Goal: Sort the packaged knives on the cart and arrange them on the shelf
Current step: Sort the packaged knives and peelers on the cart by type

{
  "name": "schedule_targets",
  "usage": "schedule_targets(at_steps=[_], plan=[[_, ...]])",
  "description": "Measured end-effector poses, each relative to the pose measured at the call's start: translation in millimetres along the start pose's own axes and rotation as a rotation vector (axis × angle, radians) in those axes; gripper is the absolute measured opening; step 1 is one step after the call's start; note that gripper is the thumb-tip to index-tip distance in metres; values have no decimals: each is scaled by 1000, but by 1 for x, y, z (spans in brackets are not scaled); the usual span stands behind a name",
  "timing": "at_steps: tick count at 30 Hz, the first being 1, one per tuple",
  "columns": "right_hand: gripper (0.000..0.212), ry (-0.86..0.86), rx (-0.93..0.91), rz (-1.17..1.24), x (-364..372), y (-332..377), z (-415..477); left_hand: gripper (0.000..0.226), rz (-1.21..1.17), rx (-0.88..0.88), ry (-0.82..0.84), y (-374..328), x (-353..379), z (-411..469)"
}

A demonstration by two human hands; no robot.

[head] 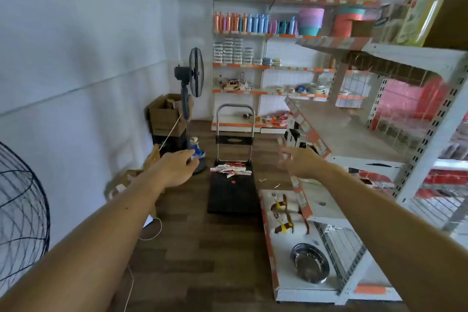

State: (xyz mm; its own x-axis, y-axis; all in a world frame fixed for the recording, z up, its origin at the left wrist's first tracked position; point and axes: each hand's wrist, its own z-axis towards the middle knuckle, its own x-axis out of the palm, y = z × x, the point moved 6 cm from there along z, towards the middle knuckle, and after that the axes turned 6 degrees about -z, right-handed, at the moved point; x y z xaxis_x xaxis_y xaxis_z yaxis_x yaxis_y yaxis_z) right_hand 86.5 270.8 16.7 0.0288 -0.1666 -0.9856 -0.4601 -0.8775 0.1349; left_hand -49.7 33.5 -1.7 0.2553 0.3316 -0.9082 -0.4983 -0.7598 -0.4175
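A black flat cart with a metal handle stands on the wooden floor ahead. A loose pile of white and red packaged knives lies at its far end. My left hand is stretched out to the left of the pile, empty, fingers loosely curled. My right hand is raised to the right of the cart, blurred, fingers spread, holding nothing. It is next to the orange-edged shelf on the right, whose board is bare near my hand.
A lower shelf board holds packaged goods and a steel bowl. A standing fan and cardboard boxes sit left of the cart. Another fan's grille is at the far left. A back shelf carries bottles.
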Motion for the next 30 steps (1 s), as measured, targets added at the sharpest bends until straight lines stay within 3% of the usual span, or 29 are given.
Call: schedule_targets(at_steps=[6,18,26,30], plan=[[46,45,-21,-43,28,-5,130,47,-5,-29,33,29,33,126],[52,35,-34,27,6,-18,446,48,77,-81,113,32,17,431],[38,222,-36,57,98,-68,646,44,111,-29,258,36,131,630],[37,352,-29,50,173,-104,745,45,120,-124,338,55,206,720]])
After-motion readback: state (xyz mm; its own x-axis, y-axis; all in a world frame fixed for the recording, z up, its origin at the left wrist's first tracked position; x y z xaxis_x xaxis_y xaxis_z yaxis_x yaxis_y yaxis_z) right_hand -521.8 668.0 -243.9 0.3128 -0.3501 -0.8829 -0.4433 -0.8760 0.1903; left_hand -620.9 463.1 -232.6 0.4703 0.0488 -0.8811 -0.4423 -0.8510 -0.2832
